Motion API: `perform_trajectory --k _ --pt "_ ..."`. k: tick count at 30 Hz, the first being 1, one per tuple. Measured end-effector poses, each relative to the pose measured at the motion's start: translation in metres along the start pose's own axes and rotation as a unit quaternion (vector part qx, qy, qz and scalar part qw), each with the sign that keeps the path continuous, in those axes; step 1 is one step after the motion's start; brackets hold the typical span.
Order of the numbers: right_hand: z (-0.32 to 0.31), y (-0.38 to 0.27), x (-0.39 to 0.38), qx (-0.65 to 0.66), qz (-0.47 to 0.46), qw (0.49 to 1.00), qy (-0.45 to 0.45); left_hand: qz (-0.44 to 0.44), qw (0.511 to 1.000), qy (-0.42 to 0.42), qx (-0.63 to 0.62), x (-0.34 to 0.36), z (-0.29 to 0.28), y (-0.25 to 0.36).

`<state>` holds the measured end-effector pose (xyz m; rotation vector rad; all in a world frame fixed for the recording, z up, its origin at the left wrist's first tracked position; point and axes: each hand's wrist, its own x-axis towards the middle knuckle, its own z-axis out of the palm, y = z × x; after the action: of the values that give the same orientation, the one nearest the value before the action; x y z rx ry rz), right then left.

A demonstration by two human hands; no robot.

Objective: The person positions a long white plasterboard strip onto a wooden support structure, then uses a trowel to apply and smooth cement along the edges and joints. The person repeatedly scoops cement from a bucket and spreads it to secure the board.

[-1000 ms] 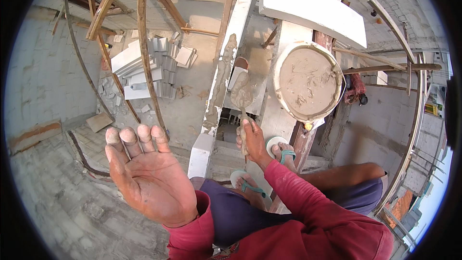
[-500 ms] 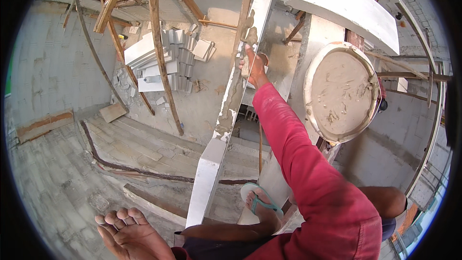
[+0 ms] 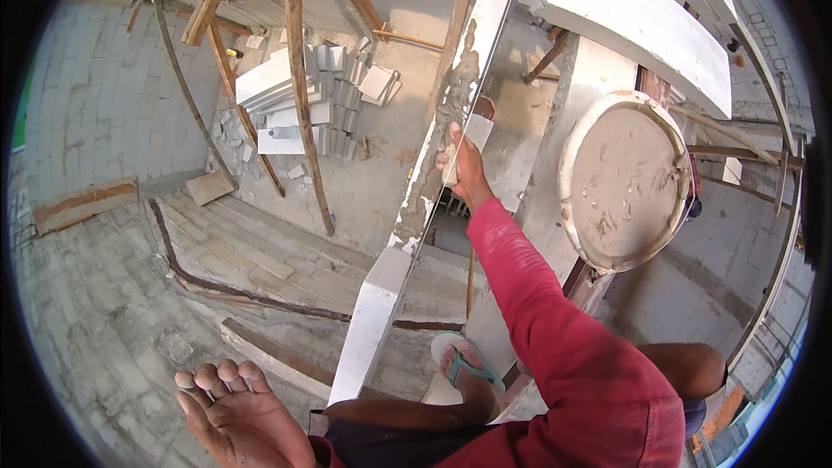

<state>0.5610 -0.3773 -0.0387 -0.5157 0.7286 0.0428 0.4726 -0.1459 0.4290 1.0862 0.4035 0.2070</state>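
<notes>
A narrow white block wall (image 3: 374, 295) runs away from me, its top partly covered by a rough strip of grey mortar (image 3: 464, 78). My right hand (image 3: 469, 169) is over that strip, fingers wrapped round the pale handle of what looks like a trowel (image 3: 450, 166); its blade is hard to tell from the mortar. A thin line runs along the wall's right edge, close to this hand. To the right stands a round tub (image 3: 568, 165) of wet grey mortar (image 3: 626, 182). My left hand (image 3: 247, 420) is palm up at the lower left, fingers slightly bent, holding nothing.
Wooden props (image 3: 303, 87) rise left of the wall. Beyond them, white blocks (image 3: 277, 82) are stacked on the floor below. Long white blocks (image 3: 633, 22) lie at the upper right. My sandalled foot (image 3: 468, 368) rests beside the wall's near end.
My right hand has drawn back along the wall toward me, still gripping the tool. The mortar above it looks more spread out. The view has shifted slightly; my left hand stays open.
</notes>
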Motion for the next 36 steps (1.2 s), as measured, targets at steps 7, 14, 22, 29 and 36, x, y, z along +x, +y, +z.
perform_trajectory --k 7,14,22,29,36 --pt "0.009 -0.05 0.054 -0.037 -0.065 0.995 0.066 -0.009 1.0 -0.007 0.009 0.002 -0.004 -0.001" --pt "0.014 -0.085 0.078 -0.027 -0.094 0.993 0.059 -0.002 0.997 -0.043 0.063 0.002 -0.013 -0.006" --pt "-0.001 -0.074 0.073 -0.058 -0.106 0.99 0.077 -0.009 0.998 -0.036 0.053 0.005 -0.014 -0.009" --pt "-0.013 -0.052 0.042 -0.058 -0.102 0.991 0.065 -0.017 0.997 -0.048 0.052 0.006 -0.011 -0.009" --pt "-0.013 -0.051 0.035 -0.055 -0.078 0.993 0.063 -0.028 0.996 -0.071 0.037 0.007 -0.015 -0.008"
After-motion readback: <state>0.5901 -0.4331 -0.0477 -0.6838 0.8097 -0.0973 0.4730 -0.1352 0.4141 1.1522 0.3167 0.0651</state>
